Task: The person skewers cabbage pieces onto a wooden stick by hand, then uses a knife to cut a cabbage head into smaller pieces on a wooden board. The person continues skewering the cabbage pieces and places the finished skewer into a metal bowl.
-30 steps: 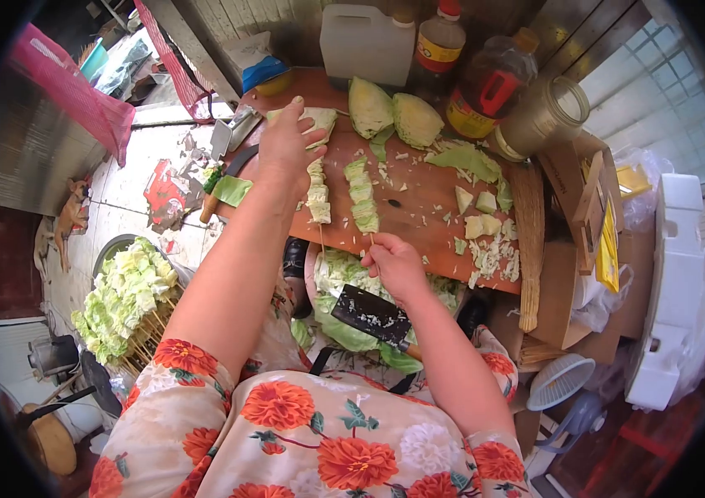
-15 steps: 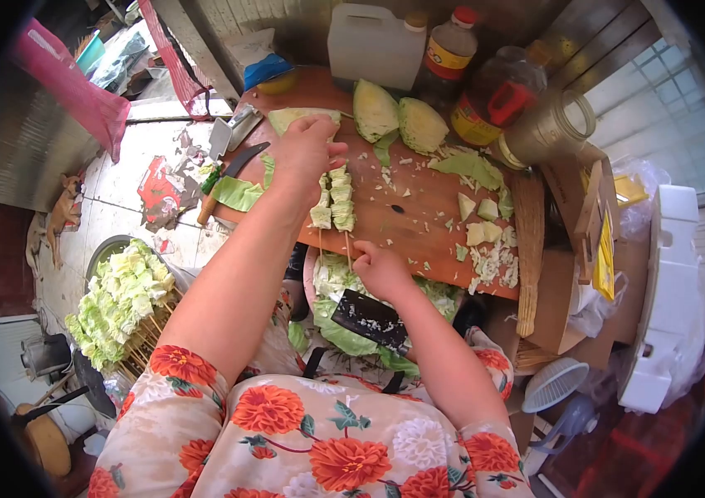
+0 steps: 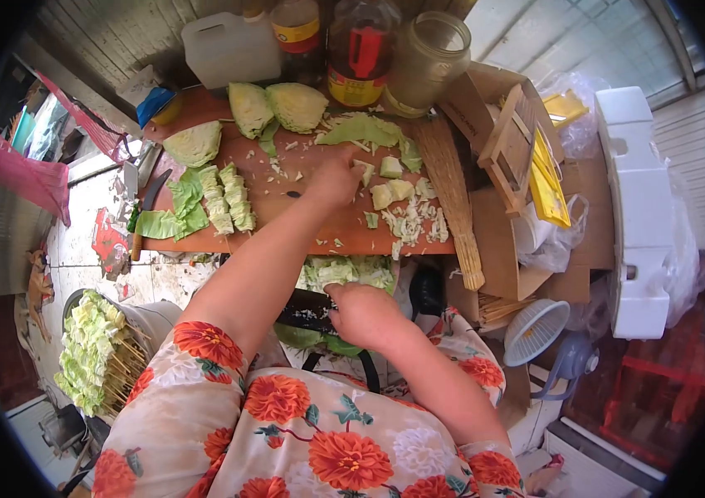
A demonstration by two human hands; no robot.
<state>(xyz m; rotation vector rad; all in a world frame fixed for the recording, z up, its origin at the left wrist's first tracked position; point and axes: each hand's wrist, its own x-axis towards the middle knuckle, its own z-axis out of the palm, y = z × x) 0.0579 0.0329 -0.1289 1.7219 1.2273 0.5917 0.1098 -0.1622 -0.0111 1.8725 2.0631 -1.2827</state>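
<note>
My left hand (image 3: 331, 178) reaches across the red-brown cutting board (image 3: 302, 224), fingers loosely apart and holding nothing, right beside a few pale cabbage chunks (image 3: 390, 192). Two cabbage skewers (image 3: 228, 199) lie on the board's left part, apart from both hands. My right hand (image 3: 365, 314) is low over my lap, closed as a fist at the handle end of a dark cleaver (image 3: 307, 311). The cleaver lies across a bowl of cabbage leaves (image 3: 344, 270). The handle itself is hidden by the hand.
Cabbage halves (image 3: 273, 106) and another wedge (image 3: 195, 143) sit at the board's far side, before a white jug (image 3: 228, 50), bottles and a jar (image 3: 423, 58). A skewer bundle (image 3: 452, 191) lies right. A basin of finished skewers (image 3: 87, 349) stands lower left. A second knife (image 3: 149, 195) lies left.
Both hands let go of the two skewers, which now lie on the board's left. My left hand moved right to the cabbage chunks; my right hand dropped to the cleaver. The view shifted right.
</note>
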